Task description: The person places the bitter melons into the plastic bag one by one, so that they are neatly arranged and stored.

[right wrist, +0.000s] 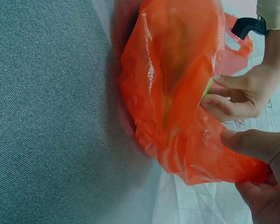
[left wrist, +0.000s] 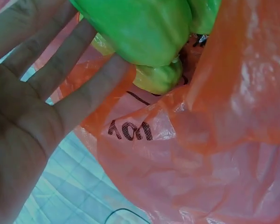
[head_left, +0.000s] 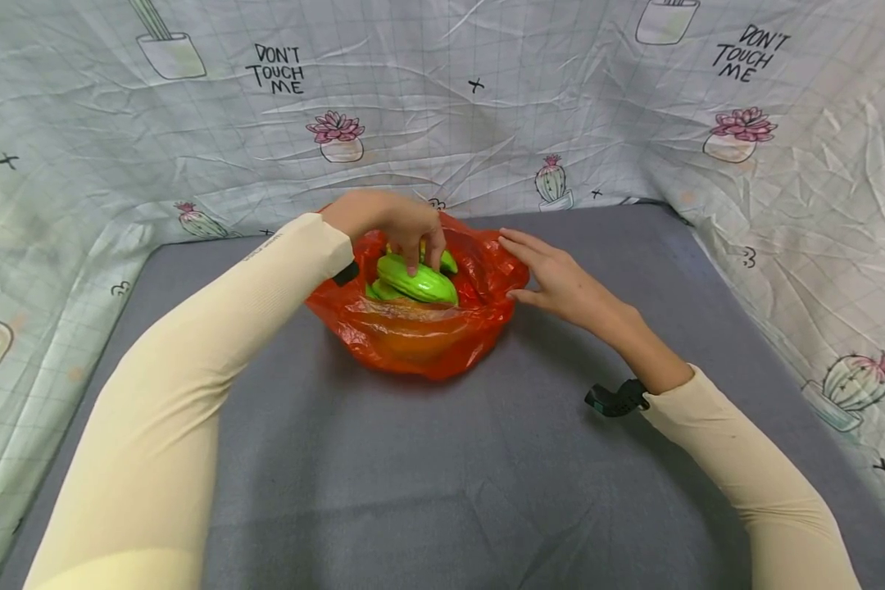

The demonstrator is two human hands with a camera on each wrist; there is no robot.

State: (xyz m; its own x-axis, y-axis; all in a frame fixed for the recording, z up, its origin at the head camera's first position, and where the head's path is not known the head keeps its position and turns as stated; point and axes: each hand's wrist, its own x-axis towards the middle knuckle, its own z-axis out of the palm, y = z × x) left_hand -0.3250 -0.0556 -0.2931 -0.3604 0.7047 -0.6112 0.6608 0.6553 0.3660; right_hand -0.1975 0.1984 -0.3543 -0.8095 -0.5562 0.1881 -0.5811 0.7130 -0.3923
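A red plastic bag (head_left: 420, 342) with its mouth gaping lies towards the back of the table. Inside it, a long, bright green ridged fruit (head_left: 417, 280) rests on other green pieces (left wrist: 158, 78). My left hand (head_left: 407, 225) reaches down into the mouth from above and holds the green fruit between thumb and fingers. At the bag's right side, my right hand (head_left: 560, 283) grips the rim, thumb on one face and fingers on the other, as the right wrist view shows. Orange and yellow shapes show dimly through the bag's front wall.
A grey cloth (head_left: 413, 483) covers the table. Behind and along both sides hangs a pale printed curtain (head_left: 428, 90), close behind the bag. Both wrists carry black bands, the right band (head_left: 616, 399) plainly seen.
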